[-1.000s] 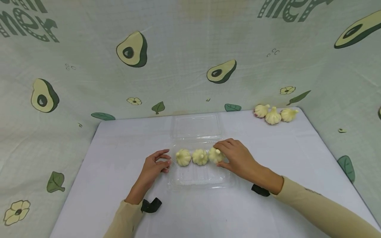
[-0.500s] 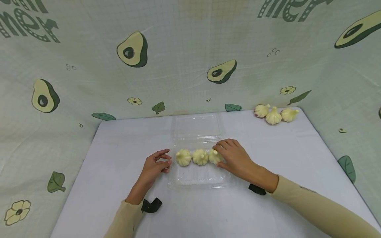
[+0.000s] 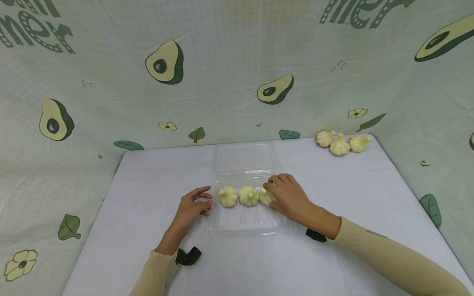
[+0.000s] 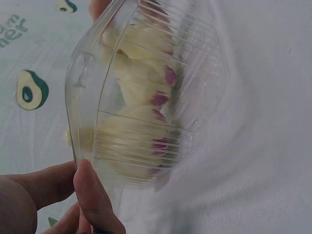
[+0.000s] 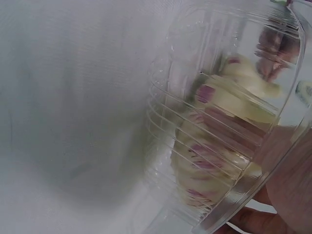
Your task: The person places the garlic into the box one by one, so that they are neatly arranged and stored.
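Note:
A clear plastic clamshell container (image 3: 244, 225) stands with its lid open in the middle of the table. Inside it, a left garlic bulb (image 3: 228, 196) and a middle garlic bulb (image 3: 249, 196) sit side by side. My right hand (image 3: 290, 198) grips a third garlic bulb (image 3: 266, 197) at the row's right end, inside the container. That bulb is partly hidden by the fingers. At the left rim is my left hand (image 3: 190, 207); in the left wrist view its thumb (image 4: 90, 192) and a finger meet at the container's edge. Purple-marked garlic (image 5: 207, 158) shows through the wall in the right wrist view.
The container's lid (image 3: 244, 158) lies back towards the rear cloth. Three more garlic bulbs (image 3: 339, 145) rest at the table's back right corner. An avocado-print cloth (image 3: 222, 102) hangs behind and at the sides of the white table (image 3: 155, 172).
My right hand has moved slightly left and lowered its garlic bulb beside the middle one. The left hand stays at the container's left rim.

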Demonstrator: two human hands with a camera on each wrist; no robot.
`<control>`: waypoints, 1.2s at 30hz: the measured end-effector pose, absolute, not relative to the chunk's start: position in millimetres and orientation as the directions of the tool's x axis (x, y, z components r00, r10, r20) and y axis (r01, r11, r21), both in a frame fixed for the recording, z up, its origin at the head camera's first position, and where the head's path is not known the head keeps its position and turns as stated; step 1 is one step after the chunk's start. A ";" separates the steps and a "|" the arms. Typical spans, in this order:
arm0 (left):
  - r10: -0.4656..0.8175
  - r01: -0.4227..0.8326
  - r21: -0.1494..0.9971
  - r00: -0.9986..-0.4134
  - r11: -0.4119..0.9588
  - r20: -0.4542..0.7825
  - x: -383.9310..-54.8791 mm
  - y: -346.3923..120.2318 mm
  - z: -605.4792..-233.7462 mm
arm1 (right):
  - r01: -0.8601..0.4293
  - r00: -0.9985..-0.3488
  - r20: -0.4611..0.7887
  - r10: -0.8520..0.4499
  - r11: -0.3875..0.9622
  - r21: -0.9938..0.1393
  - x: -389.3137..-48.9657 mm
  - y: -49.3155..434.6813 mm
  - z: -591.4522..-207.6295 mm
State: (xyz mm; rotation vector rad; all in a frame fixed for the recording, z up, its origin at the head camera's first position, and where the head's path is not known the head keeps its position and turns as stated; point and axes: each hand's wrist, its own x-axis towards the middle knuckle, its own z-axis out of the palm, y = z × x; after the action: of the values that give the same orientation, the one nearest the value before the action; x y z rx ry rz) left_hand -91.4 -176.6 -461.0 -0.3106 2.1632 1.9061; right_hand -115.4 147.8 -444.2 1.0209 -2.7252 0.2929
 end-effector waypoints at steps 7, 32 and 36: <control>0.007 -0.311 0.942 -0.949 0.126 -0.314 -90.8 -177.4 -461.5 | -0.657 -0.743 0.251 -0.621 0.748 -0.094 -114.8 145.3 -446.4; 0.002 -0.308 0.942 -0.950 0.131 -0.311 -91.5 -177.1 -464.0 | -0.603 -0.783 0.258 -0.565 0.792 -0.096 -111.6 150.2 -444.2; 0.003 -0.305 0.943 -0.951 0.132 -0.308 -91.3 -177.2 -464.6 | -0.597 -0.789 0.265 -0.553 0.793 -0.120 -109.4 154.1 -441.2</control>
State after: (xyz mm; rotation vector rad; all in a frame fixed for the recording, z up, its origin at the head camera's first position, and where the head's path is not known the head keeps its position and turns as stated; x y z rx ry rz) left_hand -91.3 -177.2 -464.6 -0.2969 2.1726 1.9041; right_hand -109.4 154.1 -441.2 0.8990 -2.7666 0.2923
